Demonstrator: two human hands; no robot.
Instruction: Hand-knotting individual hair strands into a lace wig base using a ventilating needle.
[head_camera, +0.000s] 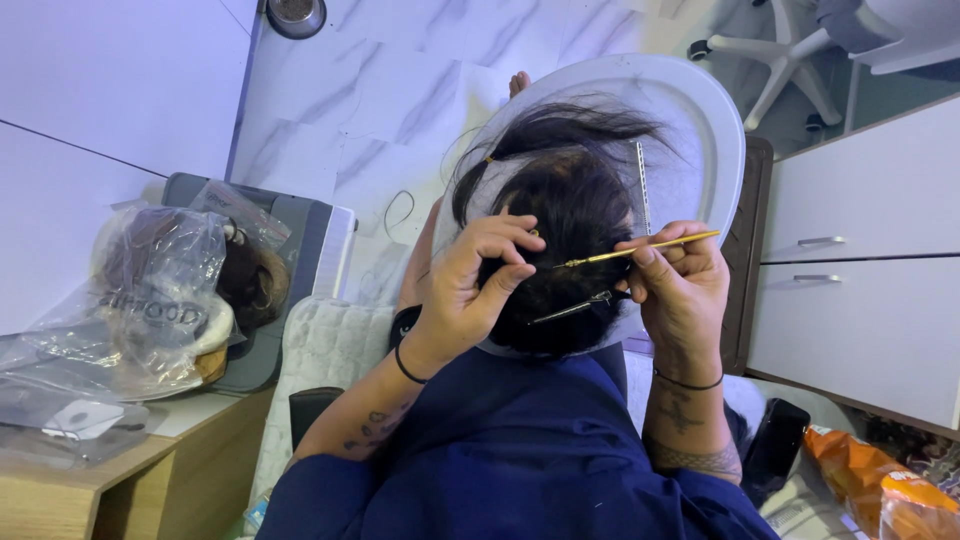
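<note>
I'm pinching dark wig hair (570, 200) with my left hand (470, 290); right hand (680, 290) is gripping a gold hook needle (640, 249); clear bag (150, 290) is holding another wig (245, 280).

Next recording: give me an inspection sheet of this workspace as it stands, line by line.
Surface: white oval board on the lap, carrying a black hairpiece.
Job's things: gold hook needle; silver clip in the hair.
Clutter: plastic bag holding hair on a wooden side table; orange snack packet.
Grippers: left hand pinches hair; right hand holds the needle.
Cables: thin loop of wire on the floor.
Surroundings: marble floor, white drawers, chair base.
</note>
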